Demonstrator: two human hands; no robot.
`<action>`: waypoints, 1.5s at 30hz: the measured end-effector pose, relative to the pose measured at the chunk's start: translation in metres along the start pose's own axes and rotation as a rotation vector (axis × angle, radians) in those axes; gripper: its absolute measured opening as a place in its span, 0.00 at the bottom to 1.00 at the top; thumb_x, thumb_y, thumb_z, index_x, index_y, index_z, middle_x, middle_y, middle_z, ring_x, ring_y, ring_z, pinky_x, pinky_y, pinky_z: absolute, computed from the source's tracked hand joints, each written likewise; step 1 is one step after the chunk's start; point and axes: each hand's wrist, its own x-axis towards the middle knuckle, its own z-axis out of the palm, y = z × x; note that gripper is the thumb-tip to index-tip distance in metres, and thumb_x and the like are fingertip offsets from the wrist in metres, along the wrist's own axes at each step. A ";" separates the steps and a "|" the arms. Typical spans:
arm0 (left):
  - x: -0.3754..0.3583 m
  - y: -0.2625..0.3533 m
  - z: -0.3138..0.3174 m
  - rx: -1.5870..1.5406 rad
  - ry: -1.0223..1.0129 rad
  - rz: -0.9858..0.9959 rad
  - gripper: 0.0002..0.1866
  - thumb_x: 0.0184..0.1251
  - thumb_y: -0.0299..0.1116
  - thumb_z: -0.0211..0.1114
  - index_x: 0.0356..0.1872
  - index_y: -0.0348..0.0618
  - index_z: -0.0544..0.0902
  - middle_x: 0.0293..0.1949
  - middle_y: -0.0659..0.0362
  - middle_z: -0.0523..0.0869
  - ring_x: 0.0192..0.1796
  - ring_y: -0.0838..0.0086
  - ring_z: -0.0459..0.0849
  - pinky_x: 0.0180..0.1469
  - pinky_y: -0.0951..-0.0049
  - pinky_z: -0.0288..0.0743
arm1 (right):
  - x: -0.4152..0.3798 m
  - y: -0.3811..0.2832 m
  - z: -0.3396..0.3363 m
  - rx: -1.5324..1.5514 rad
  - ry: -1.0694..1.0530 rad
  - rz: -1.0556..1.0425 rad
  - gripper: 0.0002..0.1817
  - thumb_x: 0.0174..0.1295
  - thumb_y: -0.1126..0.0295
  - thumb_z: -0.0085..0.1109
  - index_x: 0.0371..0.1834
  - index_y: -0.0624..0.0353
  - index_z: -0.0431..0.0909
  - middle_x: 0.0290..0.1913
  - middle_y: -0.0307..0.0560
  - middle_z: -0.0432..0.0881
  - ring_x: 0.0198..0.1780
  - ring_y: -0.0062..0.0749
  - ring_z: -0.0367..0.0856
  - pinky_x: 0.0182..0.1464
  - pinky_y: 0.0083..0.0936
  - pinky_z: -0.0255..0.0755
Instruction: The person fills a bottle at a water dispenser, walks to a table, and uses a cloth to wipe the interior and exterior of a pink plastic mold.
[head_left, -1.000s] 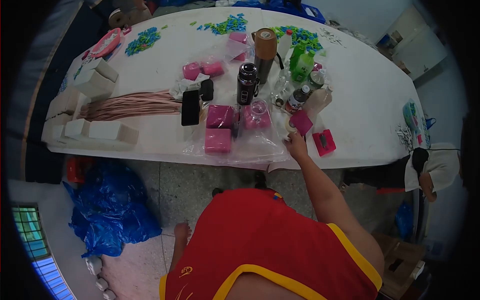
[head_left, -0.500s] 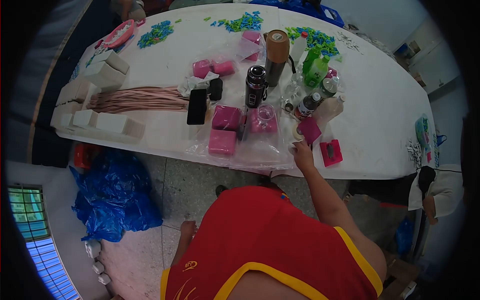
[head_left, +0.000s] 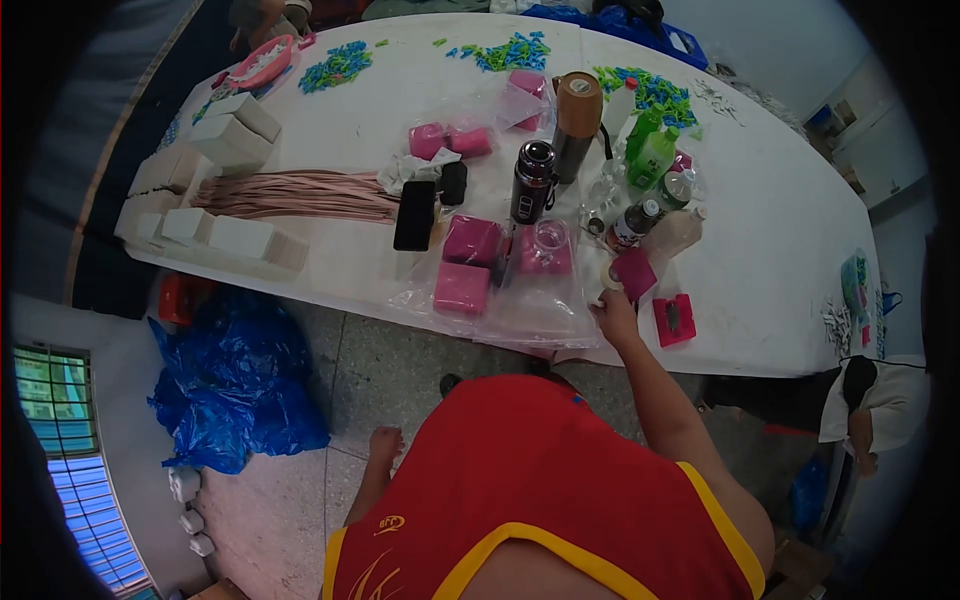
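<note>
From my remote view, the right hand [head_left: 616, 312] is at the near edge of the desk [head_left: 780, 250], with its fingertips right at the near side of a pale tape roll [head_left: 608, 274]. This puts the work in hand at that spot, just beside the square magenta piece [head_left: 634, 273], whose left side overlaps or closely adjoins the roll. I judge the fingers to be bent together as if pinching, but I cannot tell whether they grasp the roll, something small, or nothing. The right arm reaches forward from the shoulder, elbow slightly bent, and the hand comes in from the near side. To its right lies a red-pink holder [head_left: 675, 320] with something dark in its middle. The left hand [head_left: 386, 442] hangs low in front of the desk, over the floor [head_left: 375, 350], fingers loosely curled; I see nothing in it. Left of the right hand, clear plastic [head_left: 550, 318] spreads around wrapped pink packs [head_left: 461, 289]; beyond the roll, a dark-capped bottle [head_left: 632, 228] and a cloudy bottle [head_left: 672, 237] stand close together. A black thermos [head_left: 530, 190] is upright farther left, with a black phone [head_left: 414, 215] lying beyond the packs' left side. Near the right end, another person's arm [head_left: 861, 435] hangs well apart from mine.
</note>
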 end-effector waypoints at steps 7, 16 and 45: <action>0.009 -0.013 -0.009 0.126 0.003 0.010 0.08 0.62 0.33 0.59 0.26 0.41 0.79 0.20 0.60 0.77 0.19 0.73 0.77 0.16 0.73 0.66 | -0.005 -0.009 -0.006 -0.043 0.012 -0.081 0.10 0.56 0.70 0.64 0.38 0.64 0.79 0.39 0.60 0.79 0.44 0.59 0.79 0.45 0.48 0.73; 0.016 -0.028 -0.003 0.115 0.007 -0.005 0.10 0.60 0.33 0.58 0.22 0.41 0.78 0.19 0.59 0.78 0.18 0.71 0.77 0.17 0.69 0.66 | -0.002 0.012 -0.011 0.015 -0.130 -0.066 0.14 0.57 0.75 0.60 0.46 0.63 0.82 0.46 0.61 0.81 0.49 0.58 0.80 0.50 0.44 0.75; 0.073 -0.069 -0.030 0.472 0.068 0.245 0.19 0.62 0.43 0.59 0.34 0.33 0.86 0.30 0.44 0.87 0.36 0.60 0.88 0.40 0.59 0.78 | 0.003 0.002 -0.014 0.059 -0.056 0.232 0.16 0.57 0.60 0.53 0.32 0.63 0.84 0.34 0.62 0.84 0.38 0.56 0.83 0.44 0.47 0.75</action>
